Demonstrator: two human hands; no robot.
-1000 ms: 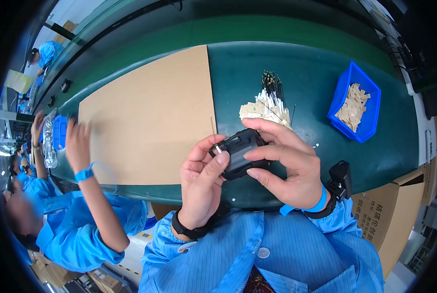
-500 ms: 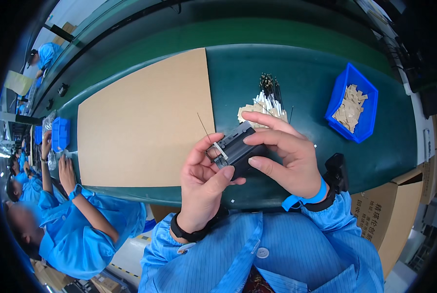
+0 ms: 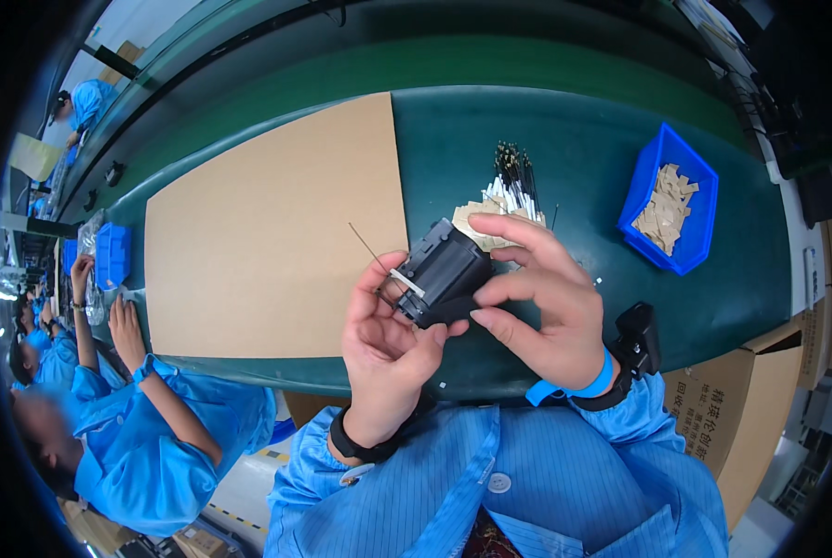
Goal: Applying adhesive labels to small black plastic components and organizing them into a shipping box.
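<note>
A black plastic housing (image 3: 455, 268) with a ribbed, boxy shape is held over the near part of the table. My left hand (image 3: 377, 358) grips its left end, fingers behind and thumb at the lower edge. Beside those fingers lies a small white strip (image 3: 407, 285) against the housing, and a thin dark wire (image 3: 366, 243) sticks up and left from there. My right hand (image 3: 560, 321) has its thumb and a finger closed at the housing's lower right edge; another finger is raised above it. The housing's underside is hidden.
A brown cardboard sheet (image 3: 276, 242) covers the table's left part. Beyond my right hand lie a bundle of black-and-white wires (image 3: 516, 186) and tan paper pieces (image 3: 472, 212). A blue bin (image 3: 704, 219) holds more tan pieces. A co-worker (image 3: 155, 446) sits at left.
The housing has turned in my hands, showing more of its broad ribbed face. My left hand has shifted slightly left, and my right fingers have slid to the lower right edge.
</note>
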